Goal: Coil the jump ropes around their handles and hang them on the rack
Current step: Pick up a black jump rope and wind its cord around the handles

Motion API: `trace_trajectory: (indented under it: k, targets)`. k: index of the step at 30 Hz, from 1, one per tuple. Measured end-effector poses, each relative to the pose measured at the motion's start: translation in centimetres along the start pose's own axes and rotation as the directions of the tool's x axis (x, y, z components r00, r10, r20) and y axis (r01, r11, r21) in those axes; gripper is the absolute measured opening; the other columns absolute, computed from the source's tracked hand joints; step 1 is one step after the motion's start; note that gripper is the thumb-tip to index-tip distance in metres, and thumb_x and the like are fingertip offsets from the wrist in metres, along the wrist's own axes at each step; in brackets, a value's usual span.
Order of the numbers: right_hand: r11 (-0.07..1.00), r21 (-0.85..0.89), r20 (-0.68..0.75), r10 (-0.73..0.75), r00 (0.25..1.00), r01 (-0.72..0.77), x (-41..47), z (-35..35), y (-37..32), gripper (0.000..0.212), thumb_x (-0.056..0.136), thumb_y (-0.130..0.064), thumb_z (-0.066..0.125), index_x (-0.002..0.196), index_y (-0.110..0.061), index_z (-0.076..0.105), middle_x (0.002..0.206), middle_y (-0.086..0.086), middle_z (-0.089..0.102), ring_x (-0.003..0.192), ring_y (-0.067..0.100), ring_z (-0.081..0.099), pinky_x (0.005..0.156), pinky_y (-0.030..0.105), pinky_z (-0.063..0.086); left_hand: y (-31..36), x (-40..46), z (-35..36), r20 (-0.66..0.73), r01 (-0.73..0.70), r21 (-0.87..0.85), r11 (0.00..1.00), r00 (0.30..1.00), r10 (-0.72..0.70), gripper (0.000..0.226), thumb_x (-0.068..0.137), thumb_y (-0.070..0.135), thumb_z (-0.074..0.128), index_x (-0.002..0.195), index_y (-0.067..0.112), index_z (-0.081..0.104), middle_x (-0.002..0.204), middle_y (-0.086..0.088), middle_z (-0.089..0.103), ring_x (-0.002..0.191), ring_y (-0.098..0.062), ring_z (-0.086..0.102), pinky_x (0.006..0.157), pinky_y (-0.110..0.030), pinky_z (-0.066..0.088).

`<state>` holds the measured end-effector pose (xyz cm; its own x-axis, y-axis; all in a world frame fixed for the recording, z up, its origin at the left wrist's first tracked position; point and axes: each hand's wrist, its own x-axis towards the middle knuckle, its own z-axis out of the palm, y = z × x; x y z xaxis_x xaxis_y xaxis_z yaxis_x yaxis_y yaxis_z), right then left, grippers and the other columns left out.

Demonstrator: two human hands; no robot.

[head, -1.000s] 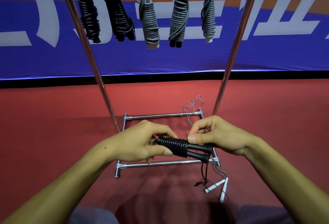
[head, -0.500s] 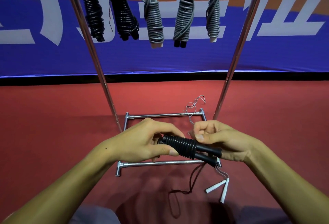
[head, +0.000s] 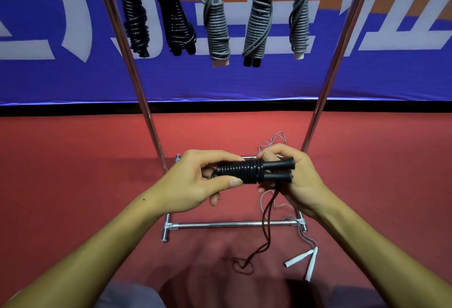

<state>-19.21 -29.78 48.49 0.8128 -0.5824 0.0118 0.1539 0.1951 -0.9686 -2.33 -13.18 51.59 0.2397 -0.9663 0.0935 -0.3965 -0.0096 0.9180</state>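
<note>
In front of the rack (head: 232,224), the left hand (head: 195,180) grips the coiled end of the black rope's handles (head: 254,173); right hand (head: 291,175) pinches the bare ends. Loose cord (head: 266,222) dangles, looks floppy and light, so I'd hold the stiff handles.

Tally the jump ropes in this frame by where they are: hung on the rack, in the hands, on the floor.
Hung on the rack: 5 (2 black, 3 grey)
In the hands: 1, the black rope, partly coiled
On the floor: 1, the white-handled rope
Total: 7
</note>
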Motion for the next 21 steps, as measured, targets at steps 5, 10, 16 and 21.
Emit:
trace_trajectory:
  k: [5,10,16,21]
  targets:
    - [0.995,-0.011,0.048,-0.101,0.994,0.102,-0.1,-0.7,0.0,0.015,0.099,-0.011,0.063,0.096,-0.018,0.075,0.077,0.007,0.061,0.056,0.018,0.05,0.054,0.033,0.053,-0.1,0.5,0.4,-0.055,0.011,-0.071,0.997,0.998,-0.015,0.033,0.093,0.008,0.078,0.124,0.018,0.075,0.094,-0.008,0.079,0.052,-0.024,0.065,0.068,-0.055,0.063]
    - [0.995,0.009,0.111,-0.098,0.989,0.098,-0.5,-1.2,0.1,0.046,0.083,0.001,0.057,0.122,-0.016,0.072,0.088,0.009,0.063,0.072,0.024,0.056,0.055,0.032,0.042,-0.2,0.9,0.6,-0.089,0.007,-0.159,0.987,0.996,-0.021,0.037,0.09,0.016,0.077,0.128,0.015,0.074,0.093,-0.006,0.078,0.05,-0.026,0.063,0.07,-0.067,0.06]
    - [0.983,-0.076,0.072,-0.161,0.984,0.166,-1.1,-0.5,0.1,0.035,0.094,-0.013,0.069,0.129,-0.014,0.067,0.076,-0.008,0.062,0.062,0.018,0.049,0.048,0.028,0.029,-0.1,1.2,0.7,-0.092,0.013,-0.173,0.985,0.995,-0.03,0.038,0.09,0.018,0.075,0.128,0.01,0.072,0.093,-0.009,0.078,0.047,-0.025,0.06,0.068,-0.063,0.062]
    - [0.986,-0.063,0.023,-0.156,0.987,0.157,-0.9,0.0,0.6,0.018,0.093,-0.026,0.07,0.109,-0.021,0.076,0.066,0.002,0.034,0.059,0.019,0.026,0.051,0.032,0.018,-0.2,1.4,0.9,-0.13,-0.01,-0.122,0.992,0.992,-0.006,0.033,0.095,0.008,0.075,0.126,0.02,0.074,0.094,-0.014,0.078,0.046,-0.025,0.06,0.062,-0.05,0.063]
